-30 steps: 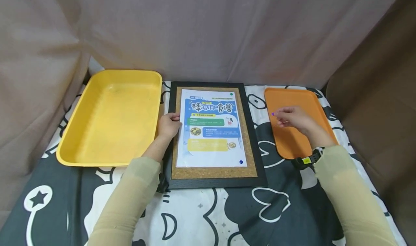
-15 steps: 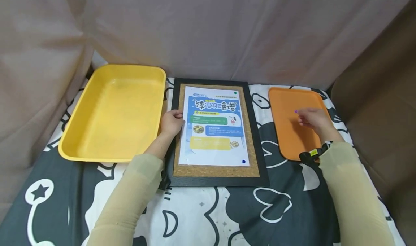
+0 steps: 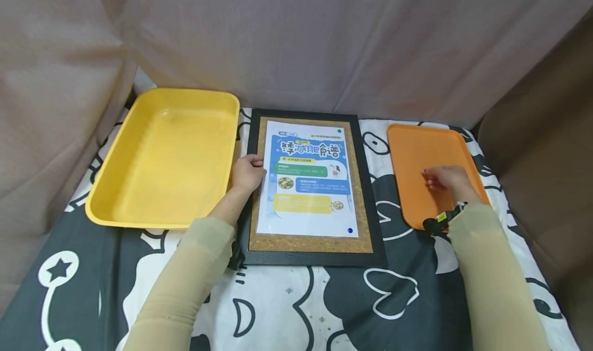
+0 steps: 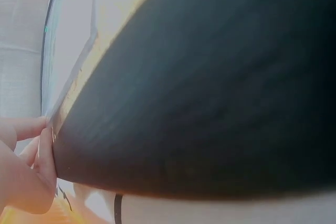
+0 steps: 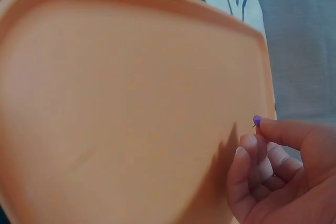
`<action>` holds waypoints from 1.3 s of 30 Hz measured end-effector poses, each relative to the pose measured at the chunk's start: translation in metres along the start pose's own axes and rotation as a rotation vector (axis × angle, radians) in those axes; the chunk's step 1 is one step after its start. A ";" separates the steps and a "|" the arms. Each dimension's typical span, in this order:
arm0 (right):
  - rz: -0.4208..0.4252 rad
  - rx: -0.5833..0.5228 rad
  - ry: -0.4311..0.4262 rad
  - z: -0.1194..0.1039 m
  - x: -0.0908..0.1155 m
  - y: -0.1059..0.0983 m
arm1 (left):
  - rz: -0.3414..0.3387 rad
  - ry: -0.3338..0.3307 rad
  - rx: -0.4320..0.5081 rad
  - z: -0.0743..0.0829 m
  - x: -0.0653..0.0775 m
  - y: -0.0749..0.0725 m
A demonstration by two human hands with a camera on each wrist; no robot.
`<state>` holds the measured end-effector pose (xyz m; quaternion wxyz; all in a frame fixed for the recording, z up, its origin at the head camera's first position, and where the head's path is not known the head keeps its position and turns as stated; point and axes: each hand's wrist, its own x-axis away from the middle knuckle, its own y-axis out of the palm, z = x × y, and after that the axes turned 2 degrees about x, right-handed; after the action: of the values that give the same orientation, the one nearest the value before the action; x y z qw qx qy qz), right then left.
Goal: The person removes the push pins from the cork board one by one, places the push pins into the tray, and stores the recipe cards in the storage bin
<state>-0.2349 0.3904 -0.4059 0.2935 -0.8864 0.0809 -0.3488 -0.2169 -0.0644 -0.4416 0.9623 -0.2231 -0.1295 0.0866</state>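
Observation:
In the head view, a printed poster sheet (image 3: 308, 222) lies on a black-framed cork board (image 3: 310, 244), with a green pin (image 3: 339, 131) at its top right and a blue pin (image 3: 350, 230) at its bottom right. My left hand (image 3: 247, 174) grips the board's left edge, fingertips at the sheet's border. Above the orange tray (image 3: 407, 150), my right hand (image 3: 448, 180) pinches a small purple push pin (image 5: 256, 120) between thumb and finger, seen best in the right wrist view. Its other fingers are curled below.
To the left of the board stands a large yellow tray (image 3: 162, 160). A black and white patterned cloth (image 3: 273, 310) covers the table. Brownish curtains (image 3: 296, 42) hang behind it and on both sides.
My right hand has moved right, then a little nearer over the orange tray, still pinching the purple push pin. The left hand stays at the board's edge while the head view shifts slightly.

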 end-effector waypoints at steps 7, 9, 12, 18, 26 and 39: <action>0.006 -0.059 0.045 0.005 -0.004 0.003 | -0.007 -0.005 -0.009 0.001 0.001 -0.001; 0.010 -0.072 0.056 0.006 -0.006 0.003 | -0.007 -0.006 -0.013 0.001 0.001 -0.001; 0.010 -0.091 0.066 0.007 -0.008 0.003 | -0.005 -0.005 -0.014 0.001 0.001 -0.001; 0.017 -0.086 0.085 0.007 -0.008 0.004 | -0.006 -0.007 -0.014 0.001 0.001 0.000; 0.027 -0.093 0.075 0.008 -0.006 0.005 | -0.010 -0.020 -0.016 0.001 0.000 0.000; 0.001 -0.020 -0.036 -0.005 0.011 -0.011 | -0.016 -0.014 -0.031 0.003 0.002 -0.002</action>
<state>-0.2306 0.3937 -0.3903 0.2861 -0.8953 0.0794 -0.3320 -0.2154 -0.0643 -0.4374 0.9585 -0.2362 -0.1393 0.0781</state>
